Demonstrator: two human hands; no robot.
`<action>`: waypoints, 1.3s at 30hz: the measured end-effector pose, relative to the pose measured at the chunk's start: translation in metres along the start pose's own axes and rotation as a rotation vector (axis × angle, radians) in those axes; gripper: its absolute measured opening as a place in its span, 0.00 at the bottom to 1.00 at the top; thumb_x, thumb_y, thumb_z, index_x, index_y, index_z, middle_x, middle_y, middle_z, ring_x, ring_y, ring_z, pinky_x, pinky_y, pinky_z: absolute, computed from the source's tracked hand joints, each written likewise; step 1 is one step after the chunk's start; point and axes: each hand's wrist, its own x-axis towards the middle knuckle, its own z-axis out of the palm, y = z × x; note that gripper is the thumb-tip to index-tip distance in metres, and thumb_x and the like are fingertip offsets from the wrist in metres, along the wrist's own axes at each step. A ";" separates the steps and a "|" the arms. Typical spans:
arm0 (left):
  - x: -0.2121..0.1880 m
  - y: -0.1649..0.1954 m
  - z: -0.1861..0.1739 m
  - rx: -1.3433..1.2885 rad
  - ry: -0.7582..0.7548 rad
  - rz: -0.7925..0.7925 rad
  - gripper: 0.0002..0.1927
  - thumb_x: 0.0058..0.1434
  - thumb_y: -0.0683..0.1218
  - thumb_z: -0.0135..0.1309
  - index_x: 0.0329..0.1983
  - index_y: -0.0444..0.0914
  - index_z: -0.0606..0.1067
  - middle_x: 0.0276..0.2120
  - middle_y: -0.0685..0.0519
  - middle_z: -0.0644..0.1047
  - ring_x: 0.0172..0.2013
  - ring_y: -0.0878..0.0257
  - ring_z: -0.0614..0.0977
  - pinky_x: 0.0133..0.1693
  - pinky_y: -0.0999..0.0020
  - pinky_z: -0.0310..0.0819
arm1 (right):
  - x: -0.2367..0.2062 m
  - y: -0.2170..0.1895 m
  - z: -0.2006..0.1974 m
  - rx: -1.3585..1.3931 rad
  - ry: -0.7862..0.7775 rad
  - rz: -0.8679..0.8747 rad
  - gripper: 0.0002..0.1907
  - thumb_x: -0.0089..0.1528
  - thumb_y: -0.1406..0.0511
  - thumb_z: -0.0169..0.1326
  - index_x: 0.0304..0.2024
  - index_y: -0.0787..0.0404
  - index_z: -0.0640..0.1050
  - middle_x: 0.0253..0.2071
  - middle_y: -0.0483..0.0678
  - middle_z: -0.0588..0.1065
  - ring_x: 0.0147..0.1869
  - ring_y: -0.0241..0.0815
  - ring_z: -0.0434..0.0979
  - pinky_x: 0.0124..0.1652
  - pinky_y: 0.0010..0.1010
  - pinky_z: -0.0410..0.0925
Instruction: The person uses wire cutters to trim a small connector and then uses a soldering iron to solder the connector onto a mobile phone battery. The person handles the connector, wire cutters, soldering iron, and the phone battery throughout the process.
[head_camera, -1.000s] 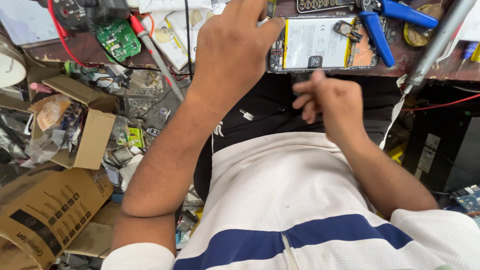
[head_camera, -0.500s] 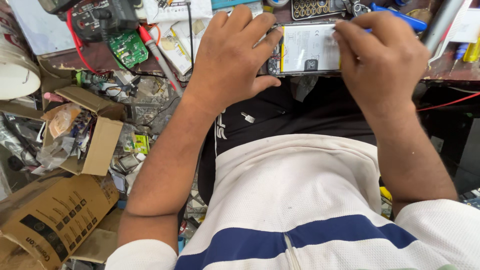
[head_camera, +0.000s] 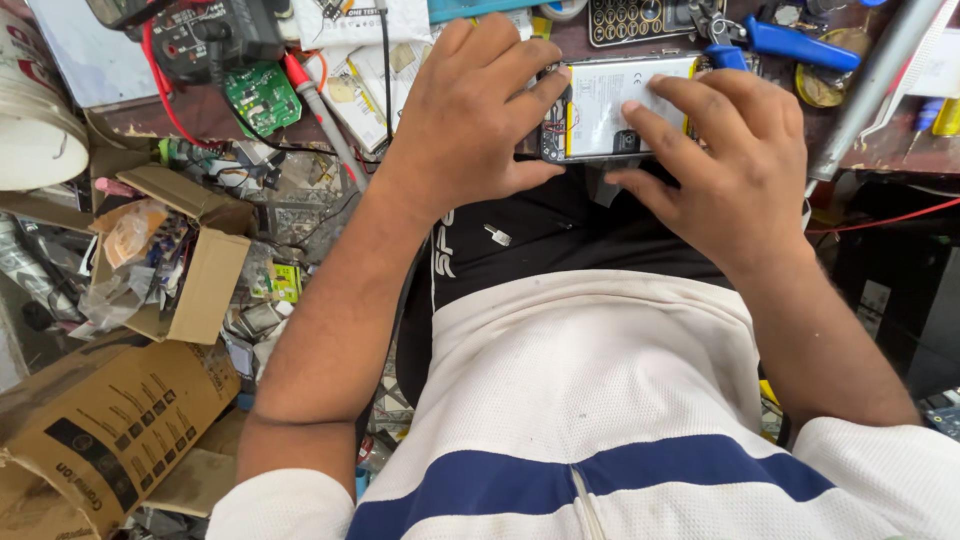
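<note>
An opened phone with its back off lies at the near edge of the workbench, its white battery facing up. My left hand presses on the phone's left end, fingers spread over the bench. My right hand rests on the right part of the phone, with the index finger and thumb on the white battery. Part of the phone is hidden under both hands.
Blue-handled pliers, a keypad phone, a green circuit board, a red probe and a black meter lie on the bench. Open cardboard boxes and scrap cover the floor at left. A metal pole stands right.
My right hand rose from my lap to the phone and now presses on its battery. My left hand stayed on the phone's left end. The view shifted slightly.
</note>
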 end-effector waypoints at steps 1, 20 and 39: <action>0.000 0.000 0.000 -0.020 0.003 -0.007 0.34 0.40 0.53 0.77 0.48 0.34 0.79 0.55 0.51 0.75 0.53 0.54 0.73 0.53 0.55 0.66 | -0.001 0.000 0.002 -0.056 0.008 -0.026 0.21 0.63 0.54 0.68 0.55 0.54 0.81 0.58 0.45 0.75 0.61 0.49 0.72 0.59 0.44 0.65; 0.008 0.017 -0.041 -0.254 0.052 -0.069 0.34 0.42 0.46 0.78 0.52 0.33 0.78 0.54 0.48 0.74 0.54 0.50 0.74 0.52 0.58 0.72 | -0.010 0.024 -0.002 0.053 0.243 0.156 0.17 0.63 0.75 0.62 0.54 0.61 0.81 0.54 0.49 0.77 0.55 0.49 0.74 0.52 0.37 0.70; 0.025 0.070 -0.047 -0.717 0.095 -0.059 0.16 0.58 0.45 0.73 0.47 0.40 0.81 0.44 0.52 0.76 0.45 0.57 0.79 0.47 0.65 0.76 | -0.027 -0.010 -0.008 0.381 0.508 -0.121 0.05 0.57 0.78 0.61 0.35 0.76 0.79 0.36 0.61 0.78 0.42 0.59 0.84 0.42 0.44 0.78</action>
